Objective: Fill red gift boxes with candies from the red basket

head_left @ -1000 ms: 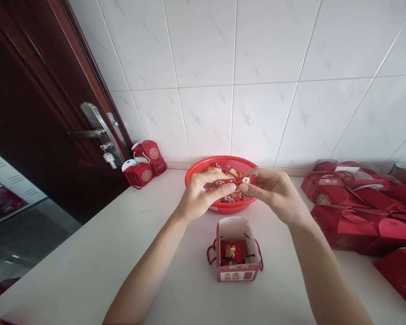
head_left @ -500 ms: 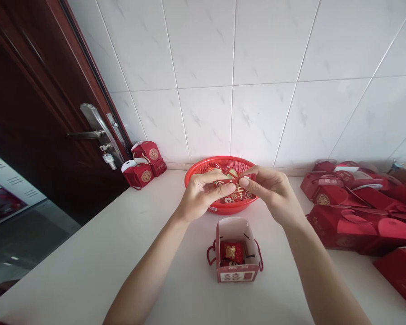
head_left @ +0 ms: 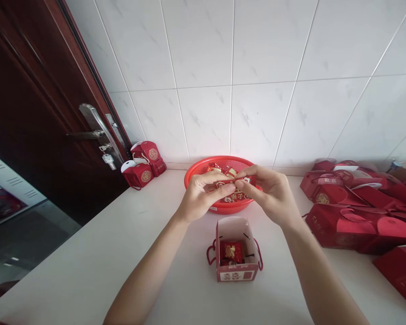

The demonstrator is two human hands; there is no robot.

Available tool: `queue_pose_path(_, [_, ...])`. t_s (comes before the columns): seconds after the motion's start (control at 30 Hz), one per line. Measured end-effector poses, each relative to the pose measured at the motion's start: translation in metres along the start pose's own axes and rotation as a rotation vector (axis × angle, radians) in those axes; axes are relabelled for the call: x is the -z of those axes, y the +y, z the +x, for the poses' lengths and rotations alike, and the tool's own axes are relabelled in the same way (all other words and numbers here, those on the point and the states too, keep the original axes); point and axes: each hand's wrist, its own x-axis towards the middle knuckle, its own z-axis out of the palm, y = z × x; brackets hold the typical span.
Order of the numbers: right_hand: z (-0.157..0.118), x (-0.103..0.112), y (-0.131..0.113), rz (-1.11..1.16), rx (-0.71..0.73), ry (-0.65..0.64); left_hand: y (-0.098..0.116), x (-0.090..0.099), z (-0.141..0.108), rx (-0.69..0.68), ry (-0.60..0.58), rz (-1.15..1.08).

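A red packet [head_left: 236, 195] with gold and white print is pinched along its top edge by my left hand [head_left: 203, 192] and my right hand [head_left: 269, 192], thumbs nearly touching. Behind and below it stands a red plastic basket [head_left: 193, 168] with small wrapped pieces inside, partly hidden by my hands. Between my forearms, an open red box [head_left: 237, 274] with a white interior and dark red cord handles at both sides rests on the white table. Inside the box lies a red wrapped piece [head_left: 232, 251] with a gold mark.
Two small red boxes [head_left: 144, 164] are at the back left of the white table [head_left: 88, 253], beside a dark door [head_left: 30, 99]. Many red boxes [head_left: 352, 221] are piled on the right. A tiled wall [head_left: 206, 45] rises behind.
My right hand's thumb and fingers have shifted slightly left along the packet's top edge, closer to my left hand. The box and basket have stayed in place.
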Motion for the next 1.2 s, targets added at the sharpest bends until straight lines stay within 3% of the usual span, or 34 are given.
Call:
queue_pose_path(0.37, [-0.001,-0.008,0.001,0.099,-0.048,0.056,0.001,-0.005,-0.001,-0.031,0.079,-0.048])
queue_pose_path(0.87, [0.001,0.006,-0.003,0.101,-0.108,0.047,-0.005,-0.003,0.003,0.025,0.151,-0.179])
queue_pose_path(1.07, [0.002,0.007,-0.002,0.086,-0.076,0.119,-0.005,0.000,0.002,0.108,0.006,-0.205])
queue_pose_path(1.2, [0.004,0.008,0.000,0.104,-0.072,0.139,-0.003,0.001,0.002,0.137,-0.020,-0.193])
